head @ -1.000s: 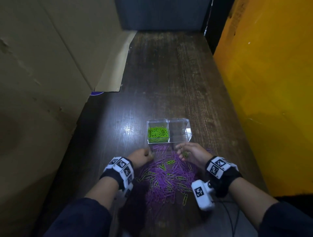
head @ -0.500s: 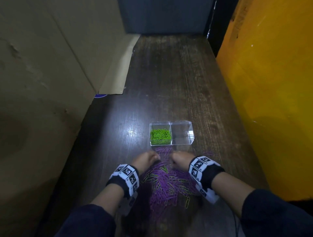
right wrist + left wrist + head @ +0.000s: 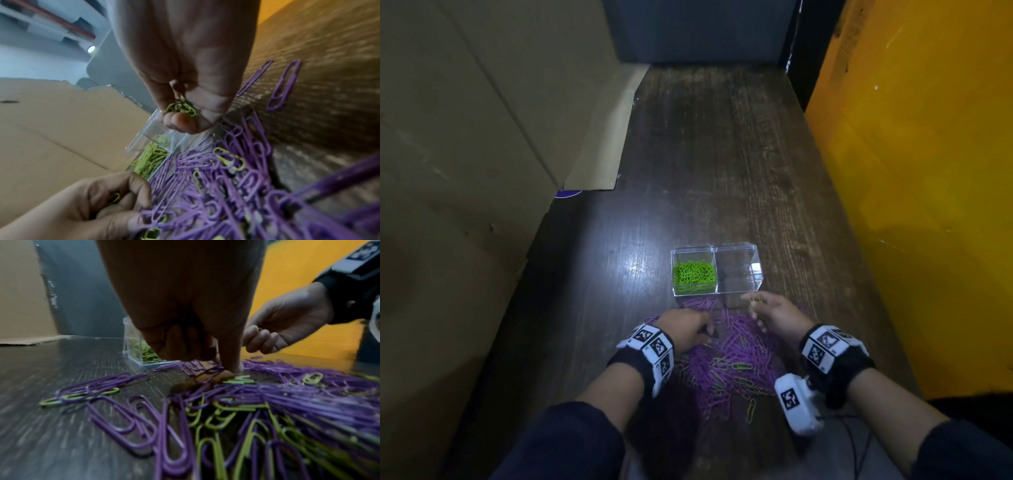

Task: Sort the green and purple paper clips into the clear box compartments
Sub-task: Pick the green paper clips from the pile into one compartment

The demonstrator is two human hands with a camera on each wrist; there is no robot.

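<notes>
Where the dark wood table (image 3: 688, 137) is nearest: mixed pile (image 3: 736, 363) of purple and green clips. Left hand (image 3: 685, 329) down in it, green clip (image 3: 115, 197) curled in fingers. Right hand (image 3: 777, 313) pinching green clips (image 3: 182, 107). Beyond: box (image 3: 736, 293), greens in left compartment. Cardboard (image 3: 465, 137) left, yellow wall (image 3: 928, 171) right.

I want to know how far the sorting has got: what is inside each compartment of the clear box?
The clear box holds green paper clips in its left compartment; the right compartment looks empty. The lowest clips are covered by those above.
</notes>
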